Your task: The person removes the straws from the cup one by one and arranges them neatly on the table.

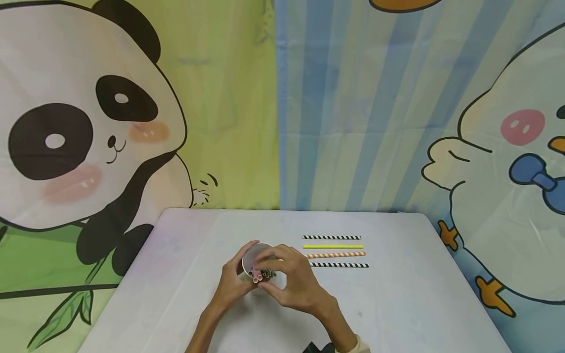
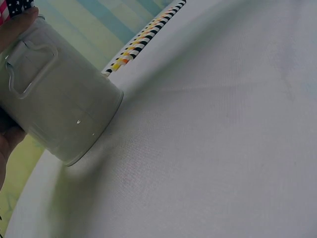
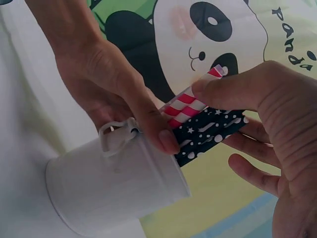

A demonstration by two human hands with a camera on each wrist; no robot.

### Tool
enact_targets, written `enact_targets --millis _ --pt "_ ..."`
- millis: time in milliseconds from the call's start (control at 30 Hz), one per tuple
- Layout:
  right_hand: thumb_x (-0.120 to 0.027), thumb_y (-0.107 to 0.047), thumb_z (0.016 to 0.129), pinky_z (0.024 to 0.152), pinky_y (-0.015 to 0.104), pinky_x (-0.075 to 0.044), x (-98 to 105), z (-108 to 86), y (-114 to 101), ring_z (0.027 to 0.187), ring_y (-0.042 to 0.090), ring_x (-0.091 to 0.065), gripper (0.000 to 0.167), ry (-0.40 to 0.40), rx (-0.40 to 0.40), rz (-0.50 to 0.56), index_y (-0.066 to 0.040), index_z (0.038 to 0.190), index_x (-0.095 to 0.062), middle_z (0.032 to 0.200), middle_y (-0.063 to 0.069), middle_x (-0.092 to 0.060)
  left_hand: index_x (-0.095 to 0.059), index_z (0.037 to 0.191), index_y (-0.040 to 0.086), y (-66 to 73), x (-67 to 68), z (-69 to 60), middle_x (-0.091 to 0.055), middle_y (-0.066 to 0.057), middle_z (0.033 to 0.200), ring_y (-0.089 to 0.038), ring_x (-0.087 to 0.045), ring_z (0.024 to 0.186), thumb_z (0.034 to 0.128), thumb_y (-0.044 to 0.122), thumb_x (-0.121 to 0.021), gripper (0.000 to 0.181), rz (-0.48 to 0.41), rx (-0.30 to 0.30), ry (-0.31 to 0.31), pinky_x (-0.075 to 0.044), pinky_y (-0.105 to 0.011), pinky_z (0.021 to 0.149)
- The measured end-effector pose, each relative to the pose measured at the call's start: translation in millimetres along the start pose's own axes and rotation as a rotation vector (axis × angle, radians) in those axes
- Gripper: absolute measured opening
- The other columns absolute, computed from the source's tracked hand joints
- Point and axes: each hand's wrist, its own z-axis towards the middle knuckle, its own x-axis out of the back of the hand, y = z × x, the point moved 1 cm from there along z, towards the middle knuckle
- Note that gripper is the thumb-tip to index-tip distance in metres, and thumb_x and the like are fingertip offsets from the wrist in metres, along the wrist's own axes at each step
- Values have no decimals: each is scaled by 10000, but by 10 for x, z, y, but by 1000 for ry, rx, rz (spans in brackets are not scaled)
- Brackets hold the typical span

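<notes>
A white cup (image 3: 119, 183) with a small wire-like handle is tilted above the table, its mouth toward me in the head view. My left hand (image 1: 235, 279) grips it around the side, the thumb lying over the rim. Inside the cup lean red-and-white striped paper straws (image 3: 184, 108) and dark blue paper straws (image 3: 208, 131) with white stars and dots; their ends stick out of the mouth. My right hand (image 1: 297, 279) pinches a red-and-white straw near its end, thumb on top. Its index finger is mostly hidden behind the straws in the right wrist view.
On the white table (image 1: 388, 314), right of the cup, several paper straws lie in a row: a black-and-white one (image 1: 332, 237), a yellow one (image 1: 333, 246), an orange-and-white one (image 1: 337, 255) and another black-and-white one (image 1: 340, 265). A cartoon-printed curtain (image 1: 229, 98) hangs behind.
</notes>
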Motion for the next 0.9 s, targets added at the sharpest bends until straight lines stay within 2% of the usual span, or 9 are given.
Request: enact_targets --millis 267,567,667,900 --pt "-941 -190 861 951 326 -574 -50 5 -6 1106 95 -706 189 12 3 -26 -248 1014 -847 1176 -75 -779 -519 1618 248 13 0 -14 -682 -120 1474 -209 -691 1242 823 190 -976 918 12 5 8 -594 -276 996" --pt "-934 -170 856 917 299 -578 -57 -1 -7 1063 91 -712 173 29 1 -30 -256 972 -839 1162 -95 -779 -518 1618 261 20 -10 -6 -682 -126 1470 -219 -698 1228 836 198 -965 903 13 14 7 -604 -286 979" --pt "-928 -150 862 927 298 -584 -47 0 -14 1066 103 -718 183 42 -4 23 -251 988 -840 1163 -84 -783 -519 1617 268 18 -11 -9 -683 -129 1467 -228 -701 1221 843 199 -957 892 10 14 6 -607 -289 969" --pt "-906 -65 874 973 298 -602 -1 12 -28 1086 106 -717 226 78 -13 233 -200 1045 -846 1152 -29 -797 -519 1618 259 -5 -10 -10 -693 -112 1442 -212 -703 1207 847 207 -949 884 7 15 5 -613 -297 960"
